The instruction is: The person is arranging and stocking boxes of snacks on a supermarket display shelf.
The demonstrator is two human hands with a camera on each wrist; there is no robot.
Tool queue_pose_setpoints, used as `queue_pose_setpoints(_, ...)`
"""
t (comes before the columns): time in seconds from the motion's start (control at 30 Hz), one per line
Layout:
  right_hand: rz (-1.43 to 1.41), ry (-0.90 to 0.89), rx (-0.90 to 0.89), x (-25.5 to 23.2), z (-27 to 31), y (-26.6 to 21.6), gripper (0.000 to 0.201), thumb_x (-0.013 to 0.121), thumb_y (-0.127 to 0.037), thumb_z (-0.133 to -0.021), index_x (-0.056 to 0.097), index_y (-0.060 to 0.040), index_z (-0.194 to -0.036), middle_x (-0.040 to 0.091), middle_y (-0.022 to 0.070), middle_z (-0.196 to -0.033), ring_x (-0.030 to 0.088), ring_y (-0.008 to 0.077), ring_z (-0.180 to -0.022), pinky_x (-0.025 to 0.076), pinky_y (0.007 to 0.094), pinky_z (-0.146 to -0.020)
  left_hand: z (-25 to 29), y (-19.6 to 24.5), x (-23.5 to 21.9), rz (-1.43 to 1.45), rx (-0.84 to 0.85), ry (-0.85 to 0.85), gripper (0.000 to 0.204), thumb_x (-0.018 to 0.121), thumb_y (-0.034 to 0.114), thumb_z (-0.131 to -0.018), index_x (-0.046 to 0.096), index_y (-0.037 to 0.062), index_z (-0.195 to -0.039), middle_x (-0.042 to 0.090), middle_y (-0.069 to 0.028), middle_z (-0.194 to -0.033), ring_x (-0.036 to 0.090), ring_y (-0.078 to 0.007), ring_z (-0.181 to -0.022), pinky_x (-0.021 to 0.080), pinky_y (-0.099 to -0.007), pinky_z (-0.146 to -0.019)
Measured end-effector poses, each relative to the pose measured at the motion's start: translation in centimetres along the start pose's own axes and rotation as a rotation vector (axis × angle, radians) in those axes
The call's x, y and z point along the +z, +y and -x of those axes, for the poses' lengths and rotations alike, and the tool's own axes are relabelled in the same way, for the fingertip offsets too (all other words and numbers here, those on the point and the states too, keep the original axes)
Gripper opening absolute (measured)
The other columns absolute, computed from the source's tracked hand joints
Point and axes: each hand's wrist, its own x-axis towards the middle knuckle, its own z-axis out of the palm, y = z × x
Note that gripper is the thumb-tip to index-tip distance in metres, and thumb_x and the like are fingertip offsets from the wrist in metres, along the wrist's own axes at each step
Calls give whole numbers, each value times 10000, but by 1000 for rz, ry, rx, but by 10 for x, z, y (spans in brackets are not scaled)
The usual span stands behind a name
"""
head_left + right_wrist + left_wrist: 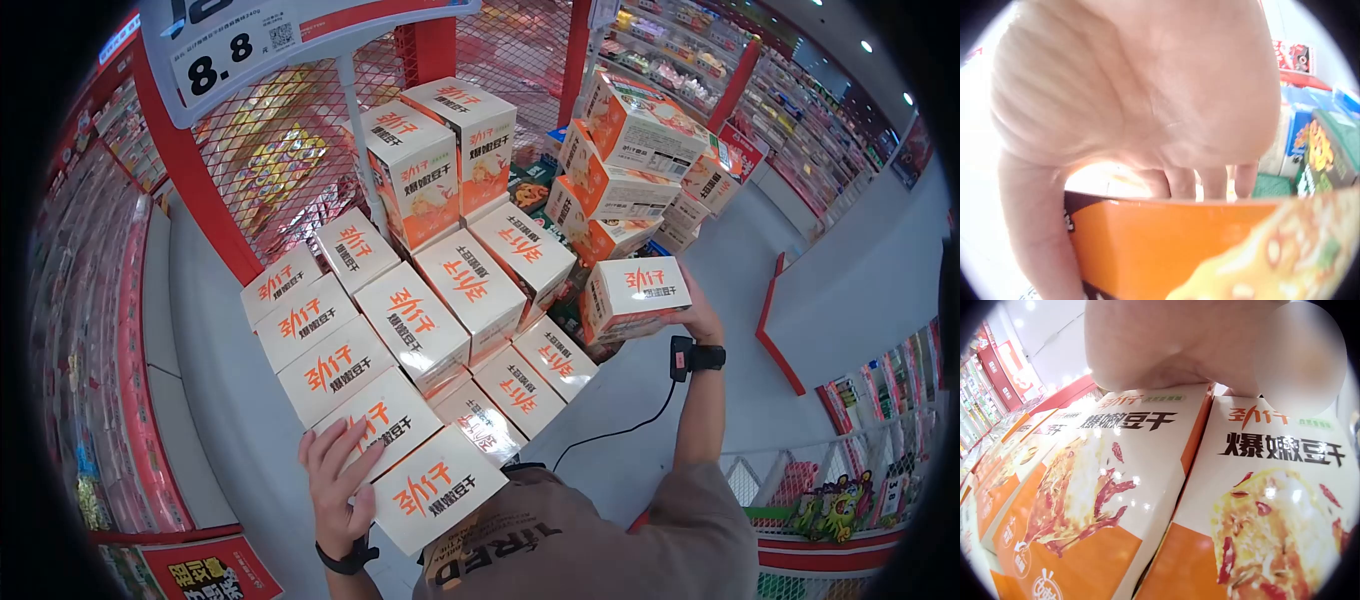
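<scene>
The right hand (704, 318) pinches an orange-and-white box (635, 294) between thumb and fingers, in front of its palm. The glossy carton looks stiff, probably light, slightly slippery and dentable; opposite sides should hold best. The left hand (337, 472), fingers spread, rests on white-topped boxes (396, 415).

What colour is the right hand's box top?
White box top, orange and black lettering; head view best.

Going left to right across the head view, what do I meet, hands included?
Red poster at lower left → left hand → held box → right hand gripping it → green cartoon figure.
</scene>
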Motion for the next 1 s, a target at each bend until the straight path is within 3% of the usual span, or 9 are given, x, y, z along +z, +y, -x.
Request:
queue_pose_setpoints(0.27, 305, 49, -314, 100, 69, -64, 1053, 923, -249, -485, 383, 2, -1353, 495, 103, -1273, 511, 228, -1180, 385, 357, -1040, -1, 1, 0, -31, -10, -7, 421, 482, 274, -802, 724, 91, -1093, 617, -135, -1266, 481, -335, -1242, 172, -511, -1115)
queue_pose_setpoints(0.37, -203, 217, -298, 162, 94, -57, 1077, 914, -270, -533, 309, 16, -1376, 476, 135, -1286, 506, 239, -1202, 408, 367, -1039, 2, -4, 3, -47, 3, 0, 418, 479, 282, -817, 722, 87, -1096, 615, -142, -1267, 477, -337, -1248, 171, -515, -1118)
queue_pose_setpoints(0.5, -365, 299, -149, 243, 115, -21, 1165, 926, -364, -580, 199, -1, -1415, 401, 132, -1299, 401, 238, -1284, 360, 385, -1065, 2, -3, 4, -47, 0, 1, 419, 471, 286, -830, 720, 80, -1098, 612, -148, -1272, 471, -341, -1256, 169, -519, -1120)
queue_pose_setpoints(0.57, -20, 36, -240, 248, 127, 7, 1189, 928, -407, -574, 201, -43, -1442, 373, 122, -1363, 355, 240, -1319, 350, 399, -1052, 1, -2, 3, -65, 6, -7, 422, 464, 292, -840, 719, 77, -1099, 610, -150, -1275, 471, -342, -1256, 168, -522, -1120)
queue_pose_setpoints(0.67, 244, -261, -217, 212, 123, -32, 1015, 888, -370, -646, 313, -59, -1422, 429, 128, -1373, 434, 272, -1278, 403, 398, -994, 3, -4, 3, -62, 13, 3, 427, 456, 299, -847, 719, 77, -1098, 610, -150, -1276, 474, -340, -1253, 169, -522, -1119)
queue_pose_setpoints(0.77, 512, -362, -139, 192, 114, -20, 809, 839, -318, -702, 444, -52, -1357, 516, 157, -1313, 530, 315, -1181, 459, 382, -925, 1, -4, 4, -62, 23, 9, 432, 447, 307, -853, 720, 79, -1099, 610, -147, -1276, 474, -340, -1252, 169, -526, -1118)
queue_pose_setpoints(0.8, 581, -295, -265, 198, 110, -19, 664, 810, -286, -718, 525, -20, -1256, 589, 170, -1167, 586, 343, -1065, 492, 380, -860, 0, -3, 5, -61, 24, 9, 433, 447, 309, -853, 720, 79, -1099, 610, -146, -1277, 472, -340, -1254, 168, -525, -1118)
queue_pose_setpoints(0.9, 727, -364, -66, 213, 102, -31, 655, 829, -288, -694, 537, -18, -1215, 608, 156, -1089, 600, 336, -1021, 500, 388, -839, 2, -4, 4, -56, 28, 11, 437, 443, 312, -854, 720, 79, -1099, 611, -144, -1276, 469, -340, -1256, 164, -523, -1118)
queue_pose_setpoints(1.0, 689, -312, -124, 223, 103, -21, 620, 840, -280, -680, 555, -21, -1166, 617, 143, -992, 614, 304, -966, 503, 386, -816, 2, -6, 5, -42, 34, 17, 440, 435, 313, -861, 720, 79, -1100, 613, -142, -1273, 469, -338, -1253, 162, -520, -1118)
